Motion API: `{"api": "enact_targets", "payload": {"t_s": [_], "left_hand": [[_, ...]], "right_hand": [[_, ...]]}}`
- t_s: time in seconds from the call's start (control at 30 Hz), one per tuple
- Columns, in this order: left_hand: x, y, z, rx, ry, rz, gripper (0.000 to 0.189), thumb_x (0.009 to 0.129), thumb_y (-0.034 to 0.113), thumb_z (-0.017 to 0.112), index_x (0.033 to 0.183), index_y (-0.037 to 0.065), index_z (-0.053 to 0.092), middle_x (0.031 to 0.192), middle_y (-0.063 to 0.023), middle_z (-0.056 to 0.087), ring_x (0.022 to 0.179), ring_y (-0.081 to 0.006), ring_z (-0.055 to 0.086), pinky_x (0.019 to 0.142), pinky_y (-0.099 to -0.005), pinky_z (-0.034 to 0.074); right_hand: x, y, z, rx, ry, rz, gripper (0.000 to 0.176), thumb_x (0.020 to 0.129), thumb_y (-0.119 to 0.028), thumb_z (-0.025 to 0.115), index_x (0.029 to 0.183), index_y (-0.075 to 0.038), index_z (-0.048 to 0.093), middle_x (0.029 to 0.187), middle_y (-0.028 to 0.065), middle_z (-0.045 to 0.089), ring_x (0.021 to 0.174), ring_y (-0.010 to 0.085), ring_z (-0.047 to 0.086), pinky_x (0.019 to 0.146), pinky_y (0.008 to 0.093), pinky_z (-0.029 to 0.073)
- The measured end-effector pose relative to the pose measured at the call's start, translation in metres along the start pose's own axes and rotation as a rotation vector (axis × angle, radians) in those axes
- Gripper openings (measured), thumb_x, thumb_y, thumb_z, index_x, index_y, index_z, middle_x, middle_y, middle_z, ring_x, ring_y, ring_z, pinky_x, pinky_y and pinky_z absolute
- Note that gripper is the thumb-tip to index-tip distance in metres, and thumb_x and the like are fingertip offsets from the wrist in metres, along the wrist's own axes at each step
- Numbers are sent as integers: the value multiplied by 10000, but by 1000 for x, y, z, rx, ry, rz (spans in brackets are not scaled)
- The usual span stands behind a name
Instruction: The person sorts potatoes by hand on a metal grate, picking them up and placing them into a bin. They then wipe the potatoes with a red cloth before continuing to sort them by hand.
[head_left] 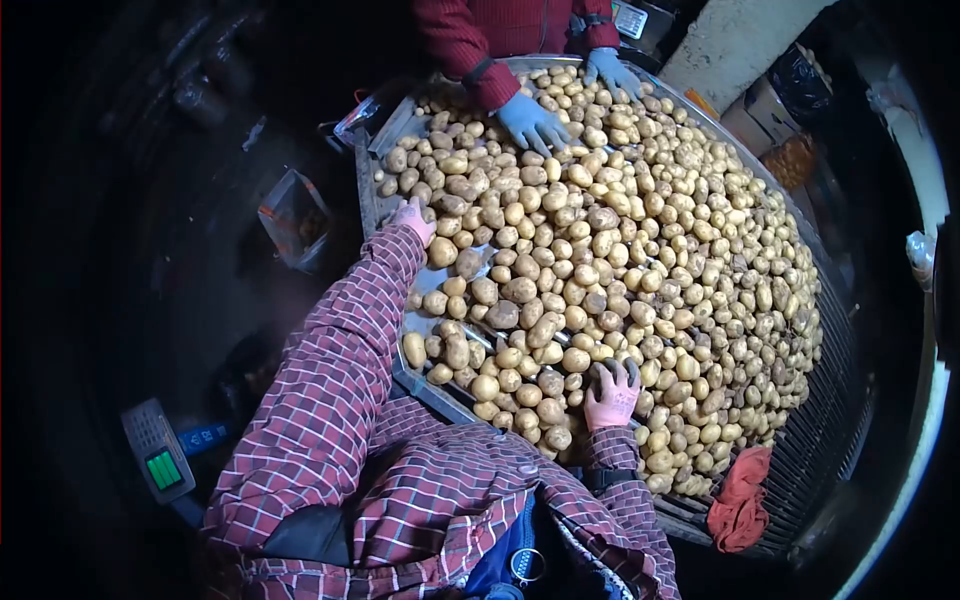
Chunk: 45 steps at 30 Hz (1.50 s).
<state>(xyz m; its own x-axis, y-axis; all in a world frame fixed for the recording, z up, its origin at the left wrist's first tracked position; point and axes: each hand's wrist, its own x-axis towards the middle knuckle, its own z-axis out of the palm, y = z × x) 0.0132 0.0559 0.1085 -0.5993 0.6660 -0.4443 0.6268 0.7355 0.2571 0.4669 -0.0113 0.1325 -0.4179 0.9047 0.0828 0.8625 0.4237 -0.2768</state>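
A wide heap of potatoes point(600, 240) covers the slatted sorting table point(825, 430) in front of me. My left hand point(412, 222), in a pink glove, is at the table's left edge, against potatoes there; its fingers are mostly hidden. Low in the heap, my right hand point(613, 398) wears a pink glove with dark fingertips. Its fingers are apart and rest on the potatoes at the near side, with no potato visibly gripped.
Across the table a person in a red sweater point(515, 30) has blue-gloved hands point(532, 122) on the potatoes. A red cloth point(740, 500) lies at the near right corner. A scale with a green display point(160, 465) and a clear bag point(295, 220) are on the left.
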Motion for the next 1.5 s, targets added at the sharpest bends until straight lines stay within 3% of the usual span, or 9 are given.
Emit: {"api": "enact_targets", "payload": {"t_s": [0.23, 0.37, 0.47, 0.67, 0.93, 1.13, 1.27, 1.43, 1.5], "left_hand": [[7, -15, 40, -230, 357, 68, 790, 700, 254, 735, 1350, 37, 342, 1189, -213, 538, 1116, -354, 514, 960, -421, 406], [-20, -34, 29, -738, 653, 313, 276, 745, 38, 612, 1017, 62, 572, 891, -138, 631, 835, -283, 629, 735, -351, 492], [-43, -53, -16, -509, 221, 338, 460, 746, 102, 653, 1185, 62, 523, 1057, -175, 616, 996, -296, 601, 873, -370, 469], [-7, -44, 10, -362, 200, 436, 650, 760, 239, 659, 1348, 104, 417, 1349, -203, 428, 1241, -339, 420, 1050, -368, 339], [20, -6, 17, -83, 209, 141, 634, 715, 212, 670, 1288, 70, 438, 1222, -207, 459, 1105, -339, 501, 950, -397, 421], [38, -10, 4, -413, 704, 423, 444, 689, 96, 630, 1123, 53, 549, 1043, -205, 574, 967, -361, 568, 879, -407, 465], [48, 44, -20, -114, 183, 589, 365, 770, 137, 561, 1132, 101, 591, 1148, -147, 564, 1087, -319, 540, 925, -399, 448], [28, 100, -24, 411, -111, 406, 474, 788, 215, 565, 1240, 80, 523, 1321, -216, 458, 1157, -306, 522, 960, -388, 443], [109, 75, 39, 324, -126, 288, 513, 778, 263, 616, 1238, 57, 518, 1339, -203, 449, 1155, -306, 526, 962, -384, 443]], "right_hand": [[7, 1, 2, 10, 44, -44, 360, 644, -100, 659, 1003, -109, 634, 1092, 91, 555, 1156, 355, 425, 967, 482, 370], [10, 0, -2, 13, 47, -66, 360, 639, -84, 657, 998, -105, 628, 1085, 85, 561, 1147, 357, 430, 963, 476, 377], [9, -1, -1, -4, 58, -60, 373, 630, -89, 664, 1001, -103, 626, 1083, 80, 561, 1148, 354, 431, 961, 474, 381], [10, -1, -1, 3, 47, -49, 373, 629, -94, 671, 1000, -98, 630, 1088, 85, 557, 1151, 354, 427, 967, 474, 379], [6, 0, 0, -1, 58, -68, 385, 631, -96, 665, 1014, -92, 625, 1089, 86, 561, 1145, 357, 428, 969, 481, 367], [9, -1, 1, 0, 44, -47, 380, 634, -99, 666, 1011, -95, 622, 1081, 94, 555, 1150, 361, 429, 966, 494, 366], [10, -5, 1, -31, 44, -32, 386, 635, -101, 662, 1019, -97, 620, 1077, 97, 553, 1158, 363, 425, 969, 493, 366], [10, -2, 1, -23, 17, -37, 385, 632, -115, 666, 1014, -101, 627, 1087, 96, 547, 1153, 363, 420, 973, 489, 361], [9, -4, 0, -26, 12, -37, 383, 634, -116, 665, 1015, -99, 627, 1085, 96, 548, 1154, 363, 418, 973, 487, 360]]}}
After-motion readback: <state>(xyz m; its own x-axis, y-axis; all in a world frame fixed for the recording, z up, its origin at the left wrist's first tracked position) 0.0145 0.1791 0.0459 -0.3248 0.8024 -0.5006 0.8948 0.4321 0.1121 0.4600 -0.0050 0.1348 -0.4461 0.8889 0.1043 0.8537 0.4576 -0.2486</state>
